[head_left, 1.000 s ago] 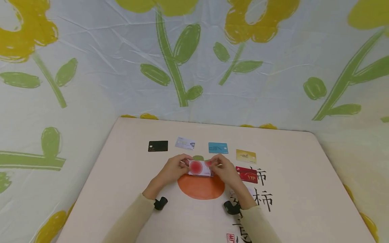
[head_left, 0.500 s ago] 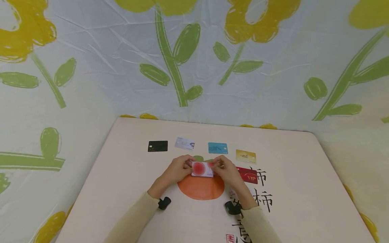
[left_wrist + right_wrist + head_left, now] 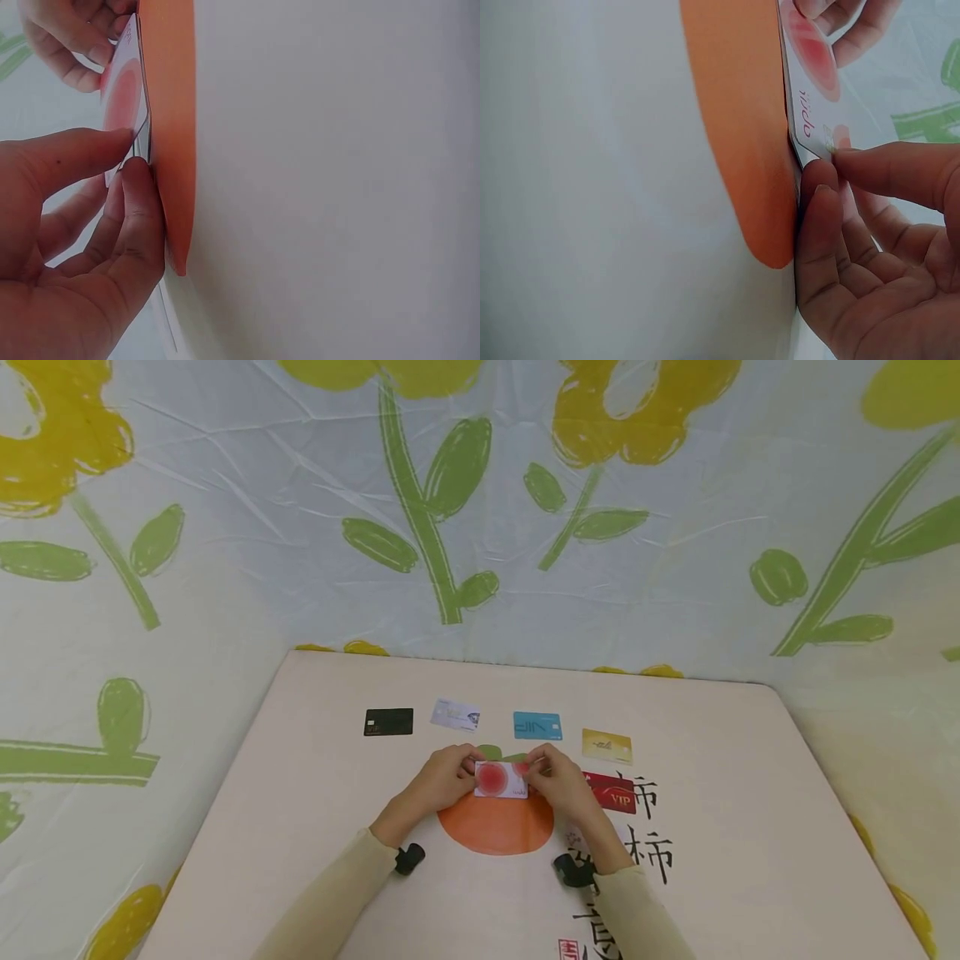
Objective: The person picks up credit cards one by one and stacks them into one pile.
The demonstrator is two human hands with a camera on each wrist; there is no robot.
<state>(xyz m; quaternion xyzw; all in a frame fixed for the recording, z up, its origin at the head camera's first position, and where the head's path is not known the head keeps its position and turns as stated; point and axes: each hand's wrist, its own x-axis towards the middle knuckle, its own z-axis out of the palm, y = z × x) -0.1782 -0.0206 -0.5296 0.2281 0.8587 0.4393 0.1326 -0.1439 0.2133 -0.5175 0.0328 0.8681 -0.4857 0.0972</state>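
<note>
A white card with red-pink circles is held between both hands, low over the orange persimmon print. My left hand pinches its left end; in the left wrist view the thumb lies on the card's face with the fingers under it. The right hand pinches the other end, thumb on top near the corner. Another thin edge shows just beneath the card in the left wrist view; what it belongs to is mostly hidden.
Behind the hands, a black card, a silver card, a blue card and a gold card lie apart on the pale tablecloth. A red VIP card sits partly behind the right hand. Floral cloth hangs behind.
My left hand and the card have shifted a little right and toward me. An edge that stuck out below the card's right end one second ago no longer shows. The right hand has barely moved.
</note>
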